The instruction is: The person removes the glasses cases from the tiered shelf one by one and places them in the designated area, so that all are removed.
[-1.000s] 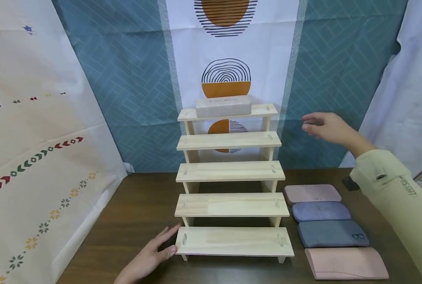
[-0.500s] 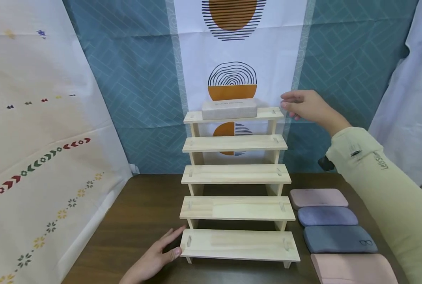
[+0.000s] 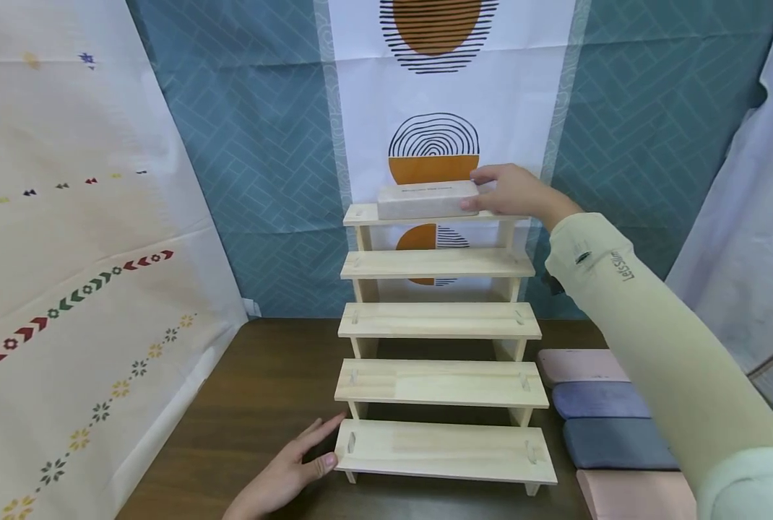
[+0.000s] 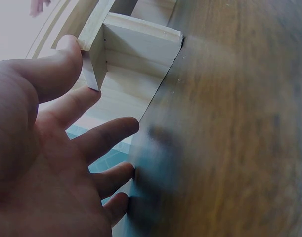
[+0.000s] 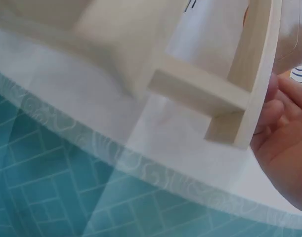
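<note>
A light grey glasses case (image 3: 419,201) lies on the top step of a pale wooden tiered shelf (image 3: 435,263). My right hand (image 3: 513,191) pinches the right end of this case, thumb in front and fingers behind. In the right wrist view, the fingers of the right hand (image 5: 289,133) show beyond the top board, with part of the glasses case (image 5: 293,39) above them. My left hand (image 3: 289,466) touches the left end of the lowest step. Close up in the left wrist view, that left hand (image 4: 57,153) has its fingers spread, thumb and index against the board's corner.
To the right of the shelf, several cases lie in a column on the dark wooden table (image 3: 230,404): pink (image 3: 578,366), violet (image 3: 597,399), blue (image 3: 614,442) and a larger pink one (image 3: 633,495). Patterned cloth (image 3: 243,144) hangs behind.
My right hand has moved left from beside the shelf to the grey glasses case and taken hold of its end. The left hand keeps its place at the lowest step. The view has shifted slightly.
</note>
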Demonstrator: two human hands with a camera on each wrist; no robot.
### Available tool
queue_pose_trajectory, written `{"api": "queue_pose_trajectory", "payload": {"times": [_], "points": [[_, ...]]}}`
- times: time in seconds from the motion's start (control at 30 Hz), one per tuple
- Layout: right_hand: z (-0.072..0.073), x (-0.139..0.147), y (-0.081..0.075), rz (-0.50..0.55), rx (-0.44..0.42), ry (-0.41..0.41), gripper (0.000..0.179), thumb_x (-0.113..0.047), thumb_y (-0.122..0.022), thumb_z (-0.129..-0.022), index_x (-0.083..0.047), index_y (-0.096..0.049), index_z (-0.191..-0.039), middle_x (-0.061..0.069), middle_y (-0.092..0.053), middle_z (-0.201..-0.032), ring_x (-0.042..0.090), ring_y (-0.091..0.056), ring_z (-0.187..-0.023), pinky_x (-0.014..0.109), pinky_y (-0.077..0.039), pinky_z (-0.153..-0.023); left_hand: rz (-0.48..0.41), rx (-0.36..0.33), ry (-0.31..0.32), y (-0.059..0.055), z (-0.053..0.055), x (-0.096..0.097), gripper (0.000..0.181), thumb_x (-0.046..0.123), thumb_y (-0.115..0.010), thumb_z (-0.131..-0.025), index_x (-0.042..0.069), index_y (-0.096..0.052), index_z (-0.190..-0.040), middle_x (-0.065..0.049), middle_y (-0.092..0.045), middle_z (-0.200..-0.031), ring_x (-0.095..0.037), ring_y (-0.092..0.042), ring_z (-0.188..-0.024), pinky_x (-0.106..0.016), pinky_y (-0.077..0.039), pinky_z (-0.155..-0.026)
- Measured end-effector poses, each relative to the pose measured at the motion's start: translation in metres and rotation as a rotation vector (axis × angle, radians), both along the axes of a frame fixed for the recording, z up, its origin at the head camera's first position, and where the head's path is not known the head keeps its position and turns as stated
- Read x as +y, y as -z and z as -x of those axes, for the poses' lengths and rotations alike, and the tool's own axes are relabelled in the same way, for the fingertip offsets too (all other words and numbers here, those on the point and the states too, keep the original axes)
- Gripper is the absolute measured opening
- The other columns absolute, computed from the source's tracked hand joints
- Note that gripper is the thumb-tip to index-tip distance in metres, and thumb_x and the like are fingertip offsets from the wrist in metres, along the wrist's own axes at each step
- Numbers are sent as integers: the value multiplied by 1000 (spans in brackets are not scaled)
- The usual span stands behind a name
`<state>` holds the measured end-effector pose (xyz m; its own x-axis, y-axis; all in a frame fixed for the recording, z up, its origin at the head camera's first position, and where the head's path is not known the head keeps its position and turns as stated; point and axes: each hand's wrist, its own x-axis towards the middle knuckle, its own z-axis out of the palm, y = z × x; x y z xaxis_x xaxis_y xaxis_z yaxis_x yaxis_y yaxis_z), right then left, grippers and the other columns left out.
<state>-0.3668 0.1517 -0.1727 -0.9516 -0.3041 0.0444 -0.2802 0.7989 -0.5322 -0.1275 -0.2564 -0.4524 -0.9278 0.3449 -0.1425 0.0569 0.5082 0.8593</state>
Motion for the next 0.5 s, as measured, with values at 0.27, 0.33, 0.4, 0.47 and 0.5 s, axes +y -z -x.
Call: {"api": "queue_pose_trajectory", "payload": {"times": [0.27, 0.33, 0.4, 0.47, 0.5], "points": [[9, -6, 1, -29, -22, -75, 69, -44, -75, -91, -6, -49, -143, 16, -57, -130, 32, -50, -112, 47, -43, -98, -19, 35, -4, 1, -2, -1, 60, 39, -65, -98, 28, -45, -154, -26, -22, -161, -48, -12, -148, -74, -19, -105], [10, -5, 2, -9, -22, -74, 64, -42, -75, -91, -5, -52, -138, 15, -59, -127, 31, -50, -111, 47, -43, -96, -20, 44, -5, 2, -2, -1, 60, 39, -65, -98, 29, -46, -154, -26, -23, -161, -48, -12, -148, -74, -19, -105], [10, -3, 2, 7, -26, -60, 66, -43, -76, -90, -5, -52, -137, 15, -59, -128, 31, -51, -112, 47, -43, -98, -21, 50, -5, 3, -2, -1, 59, 39, -65, -98, 29, -46, -154, -26, -23, -161, -47, -13, -148, -73, -19, -105], [8, -2, 3, 50, -39, -39, 69, -42, -78, -89, -4, -50, -139, 16, -58, -131, 31, -51, -113, 47, -44, -98, -22, 53, -5, 4, -1, -1, 60, 39, -65, -98, 29, -46, -154, -26, -24, -161, -47, -12, -148, -73, -19, -106], [8, -1, 3, 81, -45, -26, 71, -42, -78, -88, -4, -49, -140, 16, -58, -132, 31, -51, -113, 46, -44, -98, -22, 55, -3, 4, -1, -1, 60, 39, -65, -98, 28, -46, -154, -26, -25, -160, -48, -12, -148, -73, -19, -106]]}}
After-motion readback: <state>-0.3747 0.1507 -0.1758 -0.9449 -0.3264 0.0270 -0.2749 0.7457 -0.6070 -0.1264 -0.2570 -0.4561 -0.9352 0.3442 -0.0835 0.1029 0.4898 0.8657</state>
